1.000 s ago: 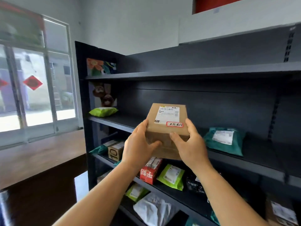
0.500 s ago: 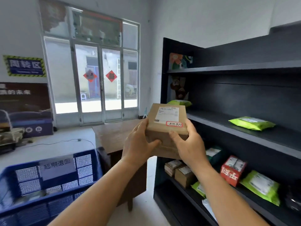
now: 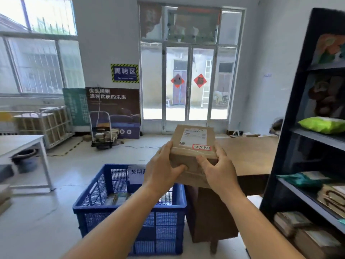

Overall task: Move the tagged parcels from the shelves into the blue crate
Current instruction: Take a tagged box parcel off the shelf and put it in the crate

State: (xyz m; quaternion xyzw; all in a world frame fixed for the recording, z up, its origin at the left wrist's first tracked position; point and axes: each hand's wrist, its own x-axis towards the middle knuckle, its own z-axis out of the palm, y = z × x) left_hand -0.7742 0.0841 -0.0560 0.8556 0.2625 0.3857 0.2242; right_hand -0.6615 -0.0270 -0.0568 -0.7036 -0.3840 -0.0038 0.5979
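Note:
I hold a brown cardboard parcel (image 3: 193, 144) at chest height, with a white shipping label and a red-bordered handwritten tag on top. My left hand (image 3: 162, 171) grips its left side and my right hand (image 3: 219, 171) grips its right side. The blue mesh crate (image 3: 128, 208) stands on the floor below and to the left of the parcel, with a white paper sign on its far wall and a flat parcel lying inside. The dark shelf unit (image 3: 291, 116) rises at the right edge, holding a lime-green bag (image 3: 323, 124), a teal bag (image 3: 302, 179) and several boxes.
A brown wooden table (image 3: 248, 156) stands between the crate and the shelves, right under the parcel. A white table (image 3: 20, 143) is at the left. A hand trolley (image 3: 101, 131) and posters stand by the far wall, beside glass doors.
My view has swung left, away from the shelves. The parcel stays in both hands and now hangs beside the blue crate, which shows in full.

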